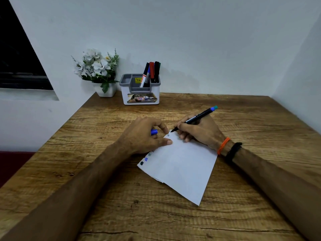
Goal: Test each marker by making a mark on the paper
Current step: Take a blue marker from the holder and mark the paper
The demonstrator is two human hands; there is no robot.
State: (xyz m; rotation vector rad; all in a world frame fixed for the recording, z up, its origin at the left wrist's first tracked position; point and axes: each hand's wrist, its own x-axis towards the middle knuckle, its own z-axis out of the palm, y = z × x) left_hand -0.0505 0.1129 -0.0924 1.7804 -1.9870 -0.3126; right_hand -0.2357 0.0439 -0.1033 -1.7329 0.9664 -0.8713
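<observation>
Right hand point(196, 132): grips a black marker point(194, 119), tip down on the far corner of the paper point(180, 164).
Left hand point(147, 134): fingers curl round a blue cap point(154, 132), thumb pressing the paper's edge.
Paper: lies on the desk point(104, 171), small colour marks along its left edge.
Holder point(140, 89): stands at the desk's far edge with more markers point(152, 72) upright inside, beside a flower pot point(106, 90).

Matt white paper point(182, 164) lies on a rough-grained wooden table point(243, 197); the organiser point(140, 98) is smooth plastic.
</observation>
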